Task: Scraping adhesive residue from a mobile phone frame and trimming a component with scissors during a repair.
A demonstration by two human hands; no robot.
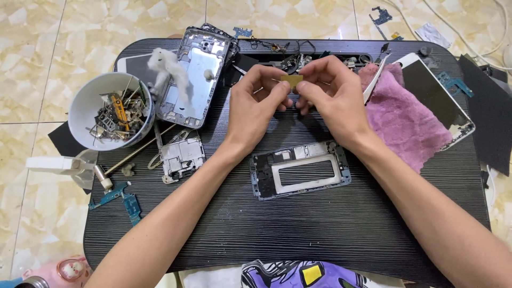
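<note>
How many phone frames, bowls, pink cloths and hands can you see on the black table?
Phone frames: 2, one under the hands, one by the bowl
Bowls: 1
Pink cloths: 1
Hands: 2, left hand and right hand, pinching a small tan piece
Total: 6

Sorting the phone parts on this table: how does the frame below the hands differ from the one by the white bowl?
The grey cut-out phone frame lies crosswise, bare, with an open rectangular window showing the table. The silver phone frame beside the white bowl lies lengthwise, its middle filled, with white cotton tufts on it. Both rest flat on the black table.
</note>
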